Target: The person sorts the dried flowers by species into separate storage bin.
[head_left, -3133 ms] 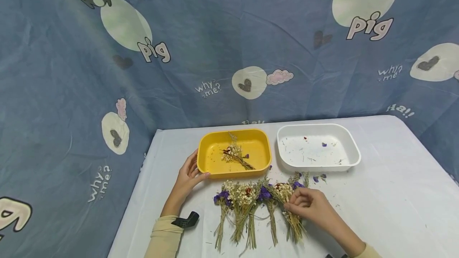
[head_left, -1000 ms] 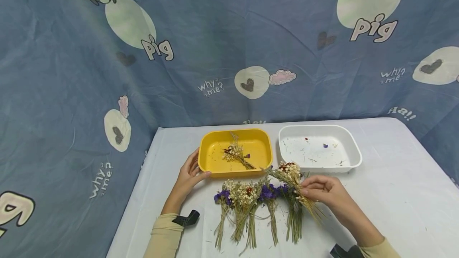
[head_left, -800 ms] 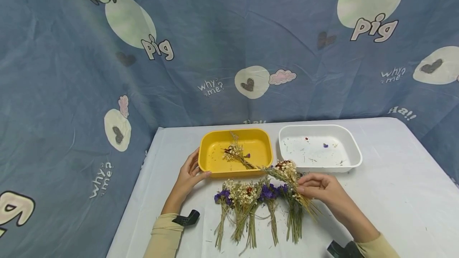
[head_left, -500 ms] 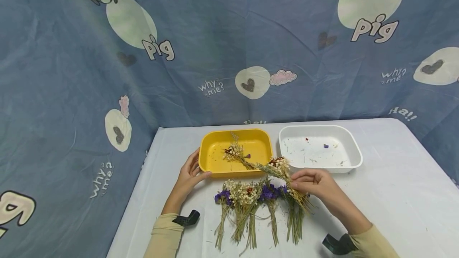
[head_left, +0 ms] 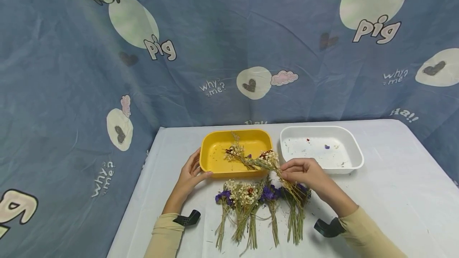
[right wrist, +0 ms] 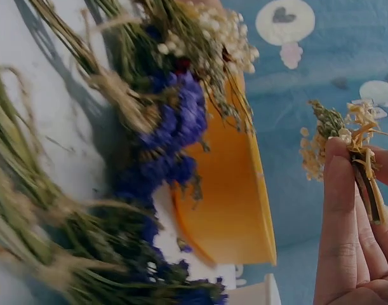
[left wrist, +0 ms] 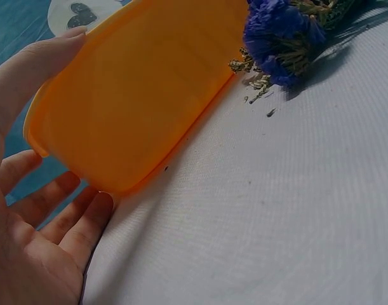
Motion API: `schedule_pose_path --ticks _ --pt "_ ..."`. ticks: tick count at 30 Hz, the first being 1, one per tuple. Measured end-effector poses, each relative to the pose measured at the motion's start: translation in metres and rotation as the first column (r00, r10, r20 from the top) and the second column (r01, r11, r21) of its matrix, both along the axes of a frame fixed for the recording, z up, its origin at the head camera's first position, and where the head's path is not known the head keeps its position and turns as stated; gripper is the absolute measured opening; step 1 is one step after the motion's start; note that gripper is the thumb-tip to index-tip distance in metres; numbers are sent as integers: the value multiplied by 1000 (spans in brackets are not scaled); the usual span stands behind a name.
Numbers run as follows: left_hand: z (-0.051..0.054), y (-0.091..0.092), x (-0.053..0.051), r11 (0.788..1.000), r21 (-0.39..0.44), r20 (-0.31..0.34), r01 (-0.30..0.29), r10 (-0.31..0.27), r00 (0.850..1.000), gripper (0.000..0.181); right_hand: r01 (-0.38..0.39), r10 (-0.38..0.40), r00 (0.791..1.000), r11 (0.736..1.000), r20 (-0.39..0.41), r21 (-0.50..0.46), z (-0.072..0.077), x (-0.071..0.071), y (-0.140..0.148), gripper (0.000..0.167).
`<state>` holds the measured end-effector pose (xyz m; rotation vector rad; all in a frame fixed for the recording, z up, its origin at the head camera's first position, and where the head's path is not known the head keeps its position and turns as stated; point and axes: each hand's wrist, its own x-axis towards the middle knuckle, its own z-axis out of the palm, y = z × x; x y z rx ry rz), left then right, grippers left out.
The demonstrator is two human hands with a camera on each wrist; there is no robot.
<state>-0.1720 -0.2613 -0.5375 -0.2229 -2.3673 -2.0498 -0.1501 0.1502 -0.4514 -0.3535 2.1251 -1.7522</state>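
Note:
My right hand pinches the stems of a small dried-flower bunch with cream blossoms and dark red bits. Its flower heads hang over the right front rim of the yellow tray. Against the backdrop, the right wrist view shows the cut stem ends between thumb and fingers. My left hand holds the tray's left end, thumb on the rim and fingers along the side. Inside the tray lies another dried bunch. Several tied bunches, purple and cream, lie in a row in front of the tray.
A white tray with loose petals and stem bits stands right of the yellow one. White cloth covers the table. A blue printed curtain hangs behind and at the left. Crumbs lie scattered among the bunches.
My right hand has lifted the cream bunch from the right end of the row and moved it left and up to the yellow tray's rim. My left hand has stayed on the tray.

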Motion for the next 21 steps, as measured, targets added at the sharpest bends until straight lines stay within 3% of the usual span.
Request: schedule_pose_path --ticks 7,21 --pt "-1 -1 0 1000 15 -4 11 -10 1000 95 8 -7 1000 999 -26 40 5 -23 -8 35" --pt "-2 -1 -1 1000 -4 -7 -5 5 1000 95 -2 2 1000 996 -3 93 7 -62 -30 34"
